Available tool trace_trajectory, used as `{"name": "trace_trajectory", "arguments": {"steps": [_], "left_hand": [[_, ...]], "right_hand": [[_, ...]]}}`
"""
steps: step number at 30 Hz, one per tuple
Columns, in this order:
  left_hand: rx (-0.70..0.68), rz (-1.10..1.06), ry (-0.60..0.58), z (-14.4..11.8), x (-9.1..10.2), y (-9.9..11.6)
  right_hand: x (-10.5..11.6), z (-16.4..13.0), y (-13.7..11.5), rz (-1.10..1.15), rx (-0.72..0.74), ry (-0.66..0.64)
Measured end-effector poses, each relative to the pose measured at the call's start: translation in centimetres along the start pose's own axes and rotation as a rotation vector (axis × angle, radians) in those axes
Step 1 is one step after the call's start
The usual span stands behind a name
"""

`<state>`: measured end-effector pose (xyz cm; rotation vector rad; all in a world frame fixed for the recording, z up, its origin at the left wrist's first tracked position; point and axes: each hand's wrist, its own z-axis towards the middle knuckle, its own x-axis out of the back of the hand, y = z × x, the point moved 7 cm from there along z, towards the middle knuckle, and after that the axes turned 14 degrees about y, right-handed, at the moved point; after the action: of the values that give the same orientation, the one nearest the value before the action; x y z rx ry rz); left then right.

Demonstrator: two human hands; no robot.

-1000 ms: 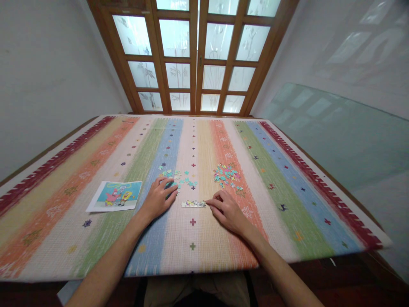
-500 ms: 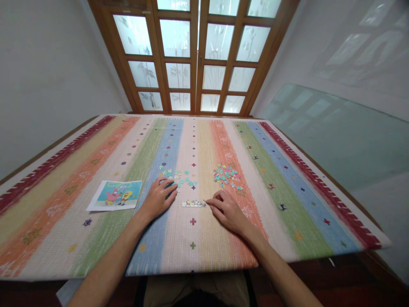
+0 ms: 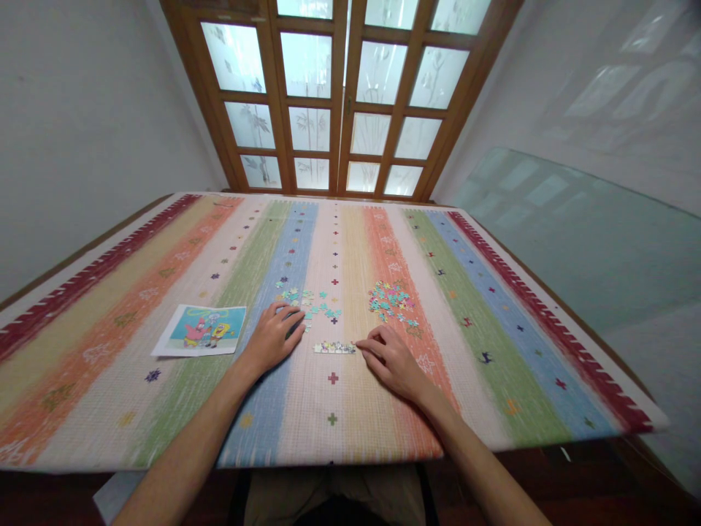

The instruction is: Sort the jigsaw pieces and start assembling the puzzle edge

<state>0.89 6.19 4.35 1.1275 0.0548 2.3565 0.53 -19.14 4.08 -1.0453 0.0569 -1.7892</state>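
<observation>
Far to my left lies the reference picture (image 3: 201, 330), a thin printed sheet lying flat on the striped cloth (image 3: 493, 351). My left hand (image 3: 272, 337) rests palm down beside it, fingers loosely spread over the near edge of the small scatter of teal pieces (image 3: 309, 305); I cannot tell whether a piece sits under the fingertips. Just right of that hand is the joined strip of pieces (image 3: 334, 348), a short row lying flat. I judge it light and thin, and weak at its joints, so it would bend or part if lifted by one end; sliding it on the cloth or pinching both ends suits it better. My right hand (image 3: 390, 358) has its fingers curled narrow, the forefinger tip touching the strip's right end. Farther right and beyond is the bigger heap of loose pieces (image 3: 391, 300), each small enough for a fingertip pinch.
</observation>
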Motion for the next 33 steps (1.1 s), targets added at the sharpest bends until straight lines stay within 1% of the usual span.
{"name": "trace_trajectory", "arguments": {"steps": [6,14,19,22,26,30,33], "left_hand": [[0.028,-0.02,0.0,0.0,-0.1,-0.2],[0.02,-0.015,0.007,0.0,0.0,0.0],[0.043,-0.003,0.025,0.2,0.6,-0.3],[0.088,0.034,0.055,0.4,1.5,-1.4],[0.174,0.141,0.086,0.3,2.6,-3.5],[0.29,0.233,0.061,0.0,3.2,-5.7],[0.34,0.256,0.041,-0.2,3.6,-6.8]], "right_hand": [[0.0,0.0,0.0,0.002,-0.006,0.0],[0.0,0.1,-0.1,0.014,-0.018,-0.01],[0.1,0.1,-0.1,0.019,-0.021,-0.007],[0.1,0.1,-0.1,0.022,-0.025,-0.007],[0.1,0.1,-0.1,0.015,-0.024,-0.008],[0.1,0.1,-0.1,-0.001,-0.016,-0.016],[0.0,0.1,-0.1,0.002,-0.014,-0.017]]}}
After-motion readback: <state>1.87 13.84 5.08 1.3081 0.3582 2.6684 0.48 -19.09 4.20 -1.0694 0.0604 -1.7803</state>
